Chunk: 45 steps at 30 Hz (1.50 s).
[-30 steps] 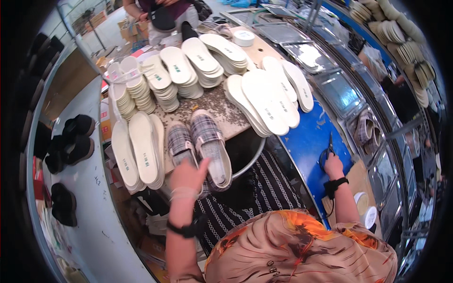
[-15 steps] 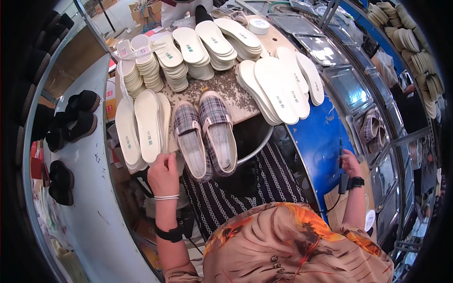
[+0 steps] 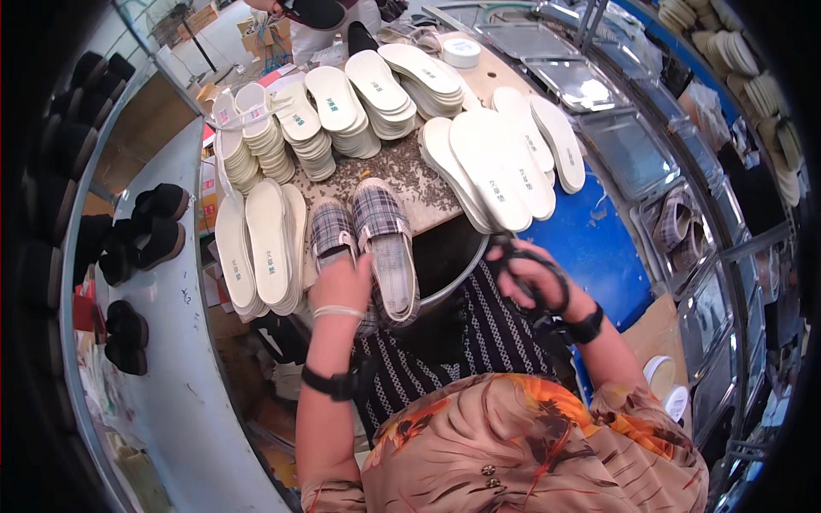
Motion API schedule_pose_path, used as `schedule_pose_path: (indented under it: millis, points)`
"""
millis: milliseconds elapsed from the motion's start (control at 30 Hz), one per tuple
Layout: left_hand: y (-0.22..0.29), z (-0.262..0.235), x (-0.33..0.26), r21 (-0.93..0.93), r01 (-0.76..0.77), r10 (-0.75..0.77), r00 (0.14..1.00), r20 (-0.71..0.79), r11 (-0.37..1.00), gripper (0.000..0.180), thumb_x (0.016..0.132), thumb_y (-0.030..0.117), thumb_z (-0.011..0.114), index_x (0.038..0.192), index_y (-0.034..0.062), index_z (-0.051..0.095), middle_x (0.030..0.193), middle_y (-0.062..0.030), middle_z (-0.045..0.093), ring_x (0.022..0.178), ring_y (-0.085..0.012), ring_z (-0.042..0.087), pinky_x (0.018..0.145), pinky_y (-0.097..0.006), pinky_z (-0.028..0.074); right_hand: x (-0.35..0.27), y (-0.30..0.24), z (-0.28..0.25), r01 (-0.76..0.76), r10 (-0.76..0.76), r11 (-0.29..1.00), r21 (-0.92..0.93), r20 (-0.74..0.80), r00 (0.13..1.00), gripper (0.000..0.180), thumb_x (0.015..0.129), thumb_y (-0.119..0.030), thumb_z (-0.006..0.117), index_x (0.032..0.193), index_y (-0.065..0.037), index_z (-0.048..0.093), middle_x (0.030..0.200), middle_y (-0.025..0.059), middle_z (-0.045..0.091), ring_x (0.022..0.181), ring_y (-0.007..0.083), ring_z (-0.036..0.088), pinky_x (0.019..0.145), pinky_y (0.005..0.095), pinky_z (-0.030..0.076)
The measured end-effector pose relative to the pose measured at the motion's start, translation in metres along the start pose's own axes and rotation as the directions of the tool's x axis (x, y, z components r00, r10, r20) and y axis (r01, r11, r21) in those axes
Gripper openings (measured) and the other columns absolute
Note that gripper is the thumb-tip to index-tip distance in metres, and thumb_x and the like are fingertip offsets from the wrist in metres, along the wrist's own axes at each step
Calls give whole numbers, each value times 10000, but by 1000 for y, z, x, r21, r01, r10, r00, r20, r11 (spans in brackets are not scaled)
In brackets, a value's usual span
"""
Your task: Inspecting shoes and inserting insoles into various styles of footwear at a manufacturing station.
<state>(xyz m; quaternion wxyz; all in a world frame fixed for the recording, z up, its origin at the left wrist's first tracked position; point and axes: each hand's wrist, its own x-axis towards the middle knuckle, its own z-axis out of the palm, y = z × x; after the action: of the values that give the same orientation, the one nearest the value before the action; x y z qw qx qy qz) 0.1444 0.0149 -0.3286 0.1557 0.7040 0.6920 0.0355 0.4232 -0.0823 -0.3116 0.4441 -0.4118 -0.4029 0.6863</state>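
Two plaid slip-on shoes lie side by side at the near edge of the work board, the right shoe (image 3: pixel 382 214) in plain sight. My left hand (image 3: pixel 340 284) is over the left shoe (image 3: pixel 332 226), fingers curled at its opening and hiding much of its heel half; what they pinch is hidden. My right hand (image 3: pixel 534 280) is closed round black-handled scissors (image 3: pixel 560 295), blurred by motion, their dark blades pointing up toward the cream insoles (image 3: pixel 492 162). To the left of the shoes lies another pile of cream insoles (image 3: pixel 269 239).
Several stacks of insoles (image 3: pixel 342 111) line the back of the board (image 3: pixel 428 201), where brown crumbs are scattered. A round white container (image 3: pixel 462 53) stands behind them. Black shoes (image 3: pixel 158 239) rest on the pale shelf at left; clear trays (image 3: pixel 633 154) run along the right, beside a blue surface (image 3: pixel 590 256).
My left hand has moved right, from beside the left insoles onto the left shoe. My right hand has swung inward from the far right with the scissors. The whole view has shifted slightly.
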Motion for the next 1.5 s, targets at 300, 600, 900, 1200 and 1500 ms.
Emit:
schedule_pose_path:
  millis: [300, 600, 900, 1200, 1500]
  points:
    - [4, 17, 14, 50, -20, 25, 995, -94, 999, 375, 830, 357, 517, 800, -3, 615, 797, -228, 613, 754, -369, 607, 651, -436, 470, 50, 30, 33, -210, 210, 969, -128, -14, 978, 328, 848, -171, 572, 1137, -32, 504, 631, 18, 554, 420, 46, 474, 370, 166, 358]
    - [-102, 38, -35, -944, -51, -3, 998, -55, 327, 244, 789, 84, 526, 998, -2, 616, 868, -135, 639, 782, -269, 622, 722, -308, 481, 43, 14, -7, -90, 87, 962, -258, -22, 996, 449, 769, -267, 681, 1123, -38, 525, 652, 22, 551, 503, 86, 519, 456, 213, 397]
    - [-148, -20, -98, -879, 105, 166, 965, 203, 466, 303, 838, 180, 530, 1100, 31, 553, 1051, -87, 605, 926, -218, 590, 782, -340, 476, 39, -12, 26, 259, -139, 641, -722, 223, 965, 509, 738, -363, 697, 1096, -41, 533, 725, 74, 568, 643, 189, 573, 591, 299, 446]
    - [-112, 7, -101, -965, 220, 0, 975, 222, -141, 443, 932, 343, 401, 1281, 71, 403, 1263, -102, 472, 1135, -248, 460, 951, -403, 382, -19, 21, -5, -15, -109, 969, -248, -477, 872, 287, 880, -240, 474, 1049, -16, 534, 562, 24, 516, 363, 74, 413, 345, 196, 306]
    - [-149, 59, -126, -971, -5, 140, 990, 29, 239, 432, 932, 326, 410, 1277, 67, 405, 1272, -108, 462, 1137, -250, 451, 961, -388, 368, -98, 82, -187, -450, -147, 818, -358, -887, 437, 384, 748, -289, 657, 976, -10, 525, 625, 112, 580, 426, 164, 545, 396, 285, 430]
